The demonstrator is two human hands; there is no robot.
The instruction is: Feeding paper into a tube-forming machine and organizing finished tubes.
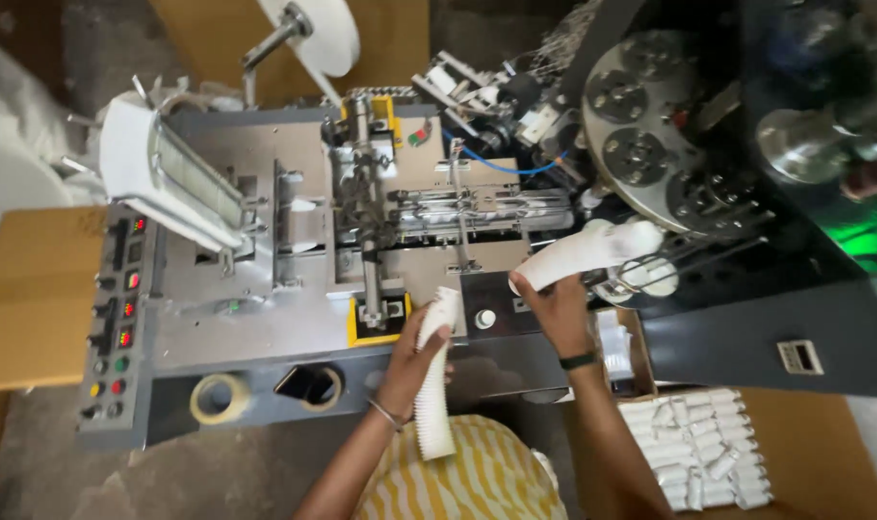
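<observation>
My left hand (416, 361) grips a long stack of white paper cups (435, 385), held upright over my lap in front of the grey machine (265, 318). My right hand (552, 306) holds a second stack of white paper cups (592, 250) by its near end. That stack lies nearly level and points right, toward the wire chute (669, 262) beside the round turntable (650, 125). A dark band sits on my right wrist and a thin bangle on my left.
A control panel with coloured buttons (120, 318) lines the machine's left side. A roll of tape (219, 397) lies on the front ledge. A cardboard box of stacked white cups (698, 448) stands at the lower right. A white paper roll (323, 34) hangs at the top.
</observation>
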